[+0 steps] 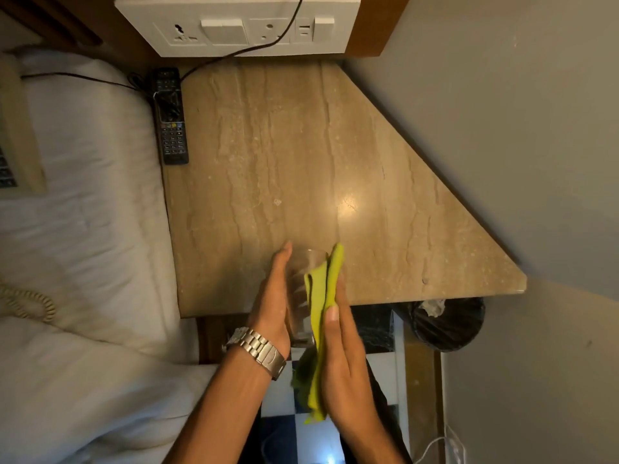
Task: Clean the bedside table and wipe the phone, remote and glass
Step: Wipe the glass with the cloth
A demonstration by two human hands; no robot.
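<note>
A clear glass (306, 272) is held tilted over the near edge of the beige marble bedside table (268, 145). My left hand (273, 299), with a metal watch on its wrist, grips the glass from the left side. My right hand (345, 349) holds a folded yellow-green cloth (323, 296) and presses it against the right side of the glass, thumb on the cloth. A black remote (170, 118) lies along the table's far left edge. The beige phone (20, 128) rests on the white bed at the left, its coiled cord (31, 304) nearer me.
A white switch and socket panel (241, 25) is on the wall behind the table, with a black cable (214, 60) running down from it. A black-lined bin (445, 324) stands below the table's right corner. The bed (83, 229) borders the table's left side.
</note>
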